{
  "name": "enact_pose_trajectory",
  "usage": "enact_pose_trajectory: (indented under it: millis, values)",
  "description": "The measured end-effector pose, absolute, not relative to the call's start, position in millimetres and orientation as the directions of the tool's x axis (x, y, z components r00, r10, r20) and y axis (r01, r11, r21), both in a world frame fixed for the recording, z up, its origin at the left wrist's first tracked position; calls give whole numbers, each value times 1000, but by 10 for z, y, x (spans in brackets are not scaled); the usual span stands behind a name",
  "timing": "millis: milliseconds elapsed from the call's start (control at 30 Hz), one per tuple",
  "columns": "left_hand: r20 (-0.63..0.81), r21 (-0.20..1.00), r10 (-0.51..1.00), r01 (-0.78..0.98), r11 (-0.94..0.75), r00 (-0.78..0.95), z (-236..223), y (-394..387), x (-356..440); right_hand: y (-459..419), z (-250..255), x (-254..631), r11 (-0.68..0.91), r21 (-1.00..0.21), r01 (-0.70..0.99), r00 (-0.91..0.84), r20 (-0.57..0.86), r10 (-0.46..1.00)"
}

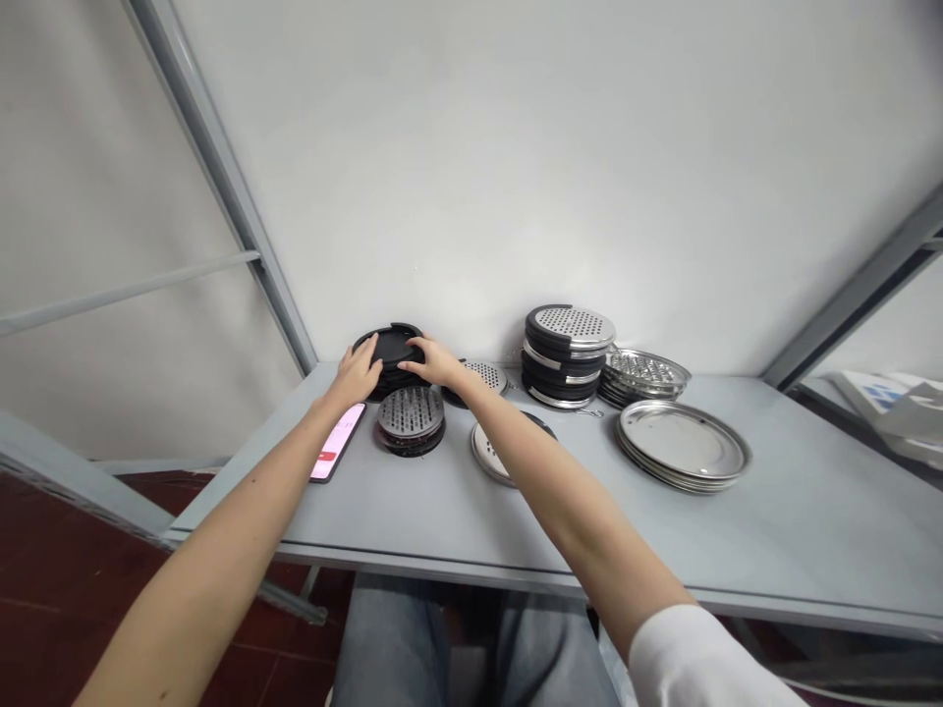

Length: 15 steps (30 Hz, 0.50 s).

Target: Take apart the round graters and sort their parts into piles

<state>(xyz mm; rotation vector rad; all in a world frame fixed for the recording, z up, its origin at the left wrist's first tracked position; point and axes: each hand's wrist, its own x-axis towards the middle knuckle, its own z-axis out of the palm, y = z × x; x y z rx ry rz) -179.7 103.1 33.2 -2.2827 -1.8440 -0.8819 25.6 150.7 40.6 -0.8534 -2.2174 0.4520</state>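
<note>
A stack of round black plastic rings or trays (393,344) stands at the back left of the table. At the stack's left side is my left hand (358,371), with its fingers spread and touching the rim. My right hand (436,361) reaches the right rim, thumb and fingers apart. Whether either hand bears any weight of the top piece cannot be seen. In front of the stack lies a small pile of round perforated grater plates (411,412). Beside my right hand is a round grater disc (484,375), and another steel grater disc (487,454) is partly hidden under my right forearm.
A tall stack of black-rimmed graters (567,344) stands at the back centre. To its right are steel grater discs (644,368) and a pile of shallow steel plates (685,439). A phone (337,444) lies on the grey table (413,511). Metal frame posts (243,206) flank the table.
</note>
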Motion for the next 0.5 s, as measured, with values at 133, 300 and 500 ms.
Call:
enact_pose_trajectory:
  millis: [133,300,500]
  values:
    - [473,332,879,913,-239,58,293,1033,-1839,1504,404,287,736,-519,435,-541,503,674]
    - [450,300,890,928,-221,66,270,1016,-1834,1492,410,296,709,-532,463,-542,463,701]
    - [449,301,894,940,-159,7,370,906,-1728,1421,450,375,661,-588,466,-516,426,743]
